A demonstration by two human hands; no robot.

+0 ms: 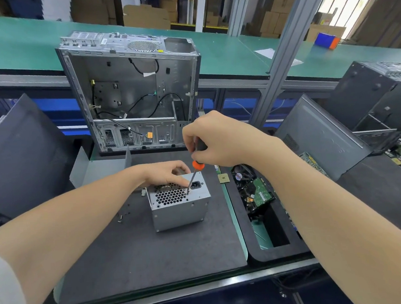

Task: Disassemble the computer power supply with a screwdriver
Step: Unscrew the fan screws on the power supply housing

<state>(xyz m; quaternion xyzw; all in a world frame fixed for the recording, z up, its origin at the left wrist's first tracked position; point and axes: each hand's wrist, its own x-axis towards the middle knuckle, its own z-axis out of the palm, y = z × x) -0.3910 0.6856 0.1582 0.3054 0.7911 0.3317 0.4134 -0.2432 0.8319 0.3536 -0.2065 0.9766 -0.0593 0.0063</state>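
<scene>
A grey metal power supply (179,209) stands on a dark foam mat (140,251), its honeycomb vent and power socket facing up. My right hand (214,139) grips the black-and-orange handle of a screwdriver (197,164). The shaft slants down to a point on the top face between the vent and the socket. My left hand (166,174) rests on the far top edge of the power supply, fingers curled over the vent beside the screwdriver tip.
An empty open computer case (133,90) stands upright behind the mat. Small loose screws (120,218) lie left of the power supply. A black tray (266,218) at right holds a hard drive and a fan. Dark case panels lean left and right.
</scene>
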